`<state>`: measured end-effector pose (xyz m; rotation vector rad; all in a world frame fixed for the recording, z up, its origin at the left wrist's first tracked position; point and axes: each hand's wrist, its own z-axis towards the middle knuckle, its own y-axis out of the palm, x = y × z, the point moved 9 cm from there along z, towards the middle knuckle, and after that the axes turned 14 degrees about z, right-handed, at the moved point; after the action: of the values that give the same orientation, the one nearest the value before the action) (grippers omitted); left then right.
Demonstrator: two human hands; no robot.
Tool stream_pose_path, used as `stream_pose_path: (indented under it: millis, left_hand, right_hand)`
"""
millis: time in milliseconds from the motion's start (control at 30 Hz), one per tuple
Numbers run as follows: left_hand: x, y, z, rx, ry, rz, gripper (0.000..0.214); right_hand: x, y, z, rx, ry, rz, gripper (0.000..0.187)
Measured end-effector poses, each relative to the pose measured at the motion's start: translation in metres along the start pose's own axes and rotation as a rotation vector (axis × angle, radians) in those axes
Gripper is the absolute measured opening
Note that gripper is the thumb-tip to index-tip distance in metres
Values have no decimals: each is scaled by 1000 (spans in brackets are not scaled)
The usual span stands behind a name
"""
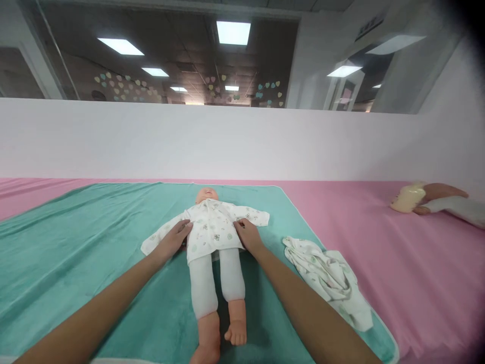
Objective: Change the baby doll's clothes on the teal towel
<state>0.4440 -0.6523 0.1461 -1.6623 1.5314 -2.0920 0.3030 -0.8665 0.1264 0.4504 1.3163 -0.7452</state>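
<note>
A baby doll [214, 255] lies on its back on a teal blanket [87, 242], head away from me, bare feet near me. It wears a white printed top [212, 230] and white leggings. My left hand [173, 238] rests flat on the doll's left side, fingers stretched along the top's edge by the sleeve. My right hand [247, 233] lies on the other side of the top, fingers curled onto the fabric at the waist; whether it pinches the cloth I cannot make out.
A crumpled white printed garment [329, 278] lies on the blanket's right edge. The blanket covers a pink surface [379, 237]. At the far right another person's hand [435, 194] holds a pale yellow bottle [408, 198]. A white wall stands behind.
</note>
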Motion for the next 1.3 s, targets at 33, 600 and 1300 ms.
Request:
stream_pose_path:
  millis: [33, 600, 1300]
  left_hand:
    - [2, 2, 0, 19, -13, -73, 71]
    - [8, 33, 54, 45, 126, -706, 56]
    - [-94, -87, 87, 345, 81, 747, 54]
  right_hand:
    - [-4, 4, -2, -6, -22, 13, 27]
    - [3, 22, -11, -34, 73, 669, 78]
    - [55, -148, 22, 644, 121, -111, 48]
